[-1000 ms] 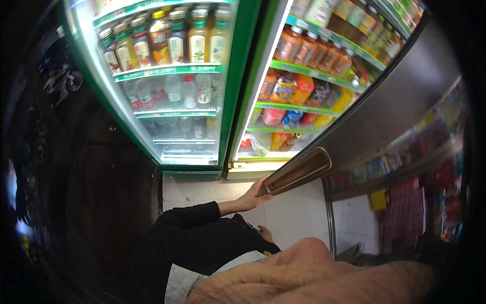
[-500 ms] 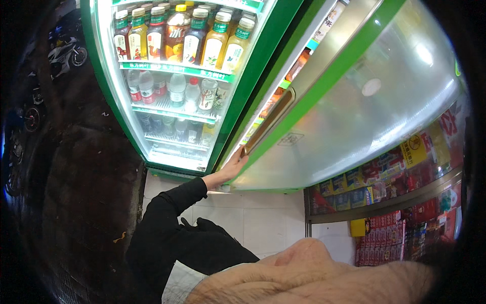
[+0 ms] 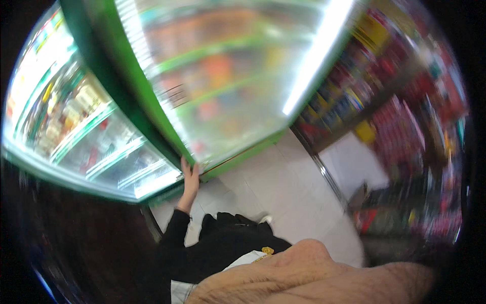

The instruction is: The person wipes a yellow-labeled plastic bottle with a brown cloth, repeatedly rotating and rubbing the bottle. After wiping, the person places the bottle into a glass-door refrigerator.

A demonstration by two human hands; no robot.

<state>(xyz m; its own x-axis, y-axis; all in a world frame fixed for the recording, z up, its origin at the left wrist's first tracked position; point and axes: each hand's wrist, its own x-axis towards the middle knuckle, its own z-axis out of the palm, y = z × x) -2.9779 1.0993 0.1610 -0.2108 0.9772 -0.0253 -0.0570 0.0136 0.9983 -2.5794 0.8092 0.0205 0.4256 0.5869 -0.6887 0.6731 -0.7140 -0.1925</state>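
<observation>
My left hand (image 3: 190,178) reaches up from a black sleeve to the lower corner of a green-framed glass fridge door (image 3: 152,101). Its fingers are apart and rest against the green frame. Through the glass, shelves of blurred orange and red goods show, with a bright light strip on the right. The door appears to lie against its cabinet. Left of my hand stands a second lit fridge (image 3: 76,66) with a dark green frame, with bottles on its shelves. My right hand is out of view.
To the right is a metal-framed display case (image 3: 372,93) holding red, yellow and blue packages. More pink and red packs (image 3: 395,131) stand below. Pale floor tiles (image 3: 288,187) run between the fridges and the case. Dark ground lies at the left.
The door has swung from open to apparently closed. My left hand has gone from the handle area to the frame's lower corner. My view has turned right and blurred.
</observation>
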